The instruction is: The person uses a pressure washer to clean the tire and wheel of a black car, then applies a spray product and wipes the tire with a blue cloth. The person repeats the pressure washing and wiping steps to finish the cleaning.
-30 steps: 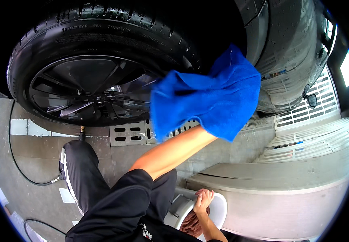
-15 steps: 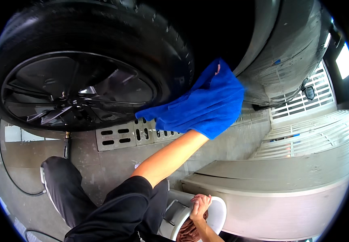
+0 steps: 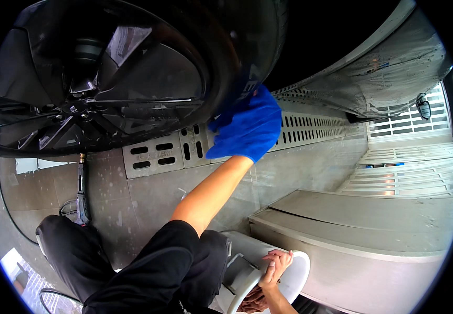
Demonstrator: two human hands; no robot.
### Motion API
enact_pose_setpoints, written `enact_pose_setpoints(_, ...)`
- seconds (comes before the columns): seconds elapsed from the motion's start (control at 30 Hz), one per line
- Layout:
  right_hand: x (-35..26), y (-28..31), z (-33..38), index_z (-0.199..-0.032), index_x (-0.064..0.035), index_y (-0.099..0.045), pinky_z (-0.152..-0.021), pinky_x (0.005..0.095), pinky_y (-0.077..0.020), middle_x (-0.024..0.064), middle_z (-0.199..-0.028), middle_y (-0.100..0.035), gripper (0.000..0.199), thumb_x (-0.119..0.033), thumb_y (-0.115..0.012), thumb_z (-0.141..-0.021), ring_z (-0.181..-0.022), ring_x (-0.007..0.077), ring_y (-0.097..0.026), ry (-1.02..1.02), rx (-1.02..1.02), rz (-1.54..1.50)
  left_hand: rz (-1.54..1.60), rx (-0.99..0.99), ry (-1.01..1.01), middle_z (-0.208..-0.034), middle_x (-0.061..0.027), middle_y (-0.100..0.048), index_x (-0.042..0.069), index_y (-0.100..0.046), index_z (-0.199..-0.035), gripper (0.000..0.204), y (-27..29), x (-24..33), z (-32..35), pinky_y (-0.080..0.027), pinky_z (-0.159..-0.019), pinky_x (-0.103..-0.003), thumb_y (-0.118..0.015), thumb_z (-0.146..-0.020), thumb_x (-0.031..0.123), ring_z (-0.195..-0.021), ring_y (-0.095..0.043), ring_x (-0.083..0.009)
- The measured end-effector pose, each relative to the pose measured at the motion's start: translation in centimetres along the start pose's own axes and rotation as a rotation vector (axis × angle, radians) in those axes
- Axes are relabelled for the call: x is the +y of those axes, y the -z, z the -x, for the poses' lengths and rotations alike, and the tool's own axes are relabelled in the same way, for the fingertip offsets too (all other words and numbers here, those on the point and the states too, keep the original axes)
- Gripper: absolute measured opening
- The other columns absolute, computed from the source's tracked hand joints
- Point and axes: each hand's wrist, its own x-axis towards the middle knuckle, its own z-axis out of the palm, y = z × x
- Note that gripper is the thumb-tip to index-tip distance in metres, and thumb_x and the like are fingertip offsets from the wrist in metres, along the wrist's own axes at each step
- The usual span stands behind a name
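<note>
Moving in closer since the earlier frame, wheel now filling upper left, blue cloth [image 3: 247, 128] sliding down to lower right edge of tyre [image 3: 226, 63]. Left hand [image 3: 245, 131] buried in cloth, pressing it on rubber; finger state hidden, cannot tell. Keeping cloth flat, working along tyre edge, staying clear of floor drain grate [image 3: 158, 154]. Right hand [image 3: 273, 267] near, fingers curling over rim of white bucket [image 3: 300, 272] at lower middle; bucket contents not showing.
</note>
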Motion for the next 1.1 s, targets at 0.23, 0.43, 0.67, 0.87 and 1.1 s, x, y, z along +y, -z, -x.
enact_pose_setpoints(0.23,-0.4,-0.3,-0.6,-0.082,-0.0082,-0.065,-0.118,0.0572,-0.0185,0.0096,-0.099,-0.060,0.047,-0.035,-0.033,-0.103,-0.103,0.0288,-0.055,0.046,0.016,-0.013,0.498,-0.198,-0.100,-0.075,-0.0149,-0.056,-0.002,-0.064,-0.094,0.014,-9.0,1.2,3.1,-0.049,-0.065,-0.039,-0.051,-0.091,0.004,-0.068,-0.059,-0.0243)
enact_pose_setpoints(0.43,1.0,0.1,0.8,-0.085,-0.0112,-0.067,-0.118,0.0576,-0.0197,0.0076,-0.101,-0.061,0.036,-0.033,-0.042,-0.098,-0.103,0.0285,-0.054,0.025,0.036,-0.016,0.244,-0.330,-0.413,-0.102,-0.0158,-0.058,-0.001,-0.063,-0.108,0.027,-1.7,-3.1,3.7,-0.044,-0.088,-0.042,-0.058,-0.088,0.016,-0.098,-0.055,-0.0294)
enact_pose_setpoints(0.67,1.5,1.1,-0.3,-0.082,-0.0136,-0.065,-0.116,0.0563,-0.0228,0.0044,-0.101,-0.062,0.014,-0.025,-0.057,-0.087,-0.105,0.0282,-0.053,0.062,0.076,-0.050,0.898,-0.132,-0.497,-0.137,-0.0175,-0.060,-0.001,-0.062,-0.127,0.059,14.9,-14.8,3.7,-0.038,-0.116,-0.047,-0.068,-0.080,0.033,-0.137,-0.048,-0.0376)
enact_pose_setpoints(0.87,1.2,2.1,-0.4,-0.080,-0.0122,-0.068,-0.111,0.0556,-0.0295,0.0053,-0.094,-0.063,0.011,-0.024,-0.068,-0.082,-0.097,0.0289,-0.056,0.081,0.069,-0.026,1.207,-0.211,-0.547,-0.148,-0.0190,-0.055,0.002,-0.058,-0.140,0.073,19.3,-17.3,4.1,-0.041,-0.114,-0.048,-0.074,-0.078,0.038,-0.139,-0.048,-0.0411)
enact_pose_setpoints(1.1,-5.3,4.0,-10.1,-0.110,-0.0078,-0.072,-0.099,0.0493,-0.0481,0.0126,-0.096,-0.075,0.042,-0.040,-0.078,-0.084,-0.099,0.0384,-0.070,0.015,-0.826,-0.068,1.583,-0.496,-0.323,-0.151,-0.0136,-0.054,0.014,-0.058,-0.145,0.070,16.5,-21.0,12.1,-0.046,-0.110,-0.042,-0.083,-0.079,0.014,-0.134,-0.055,-0.0346)
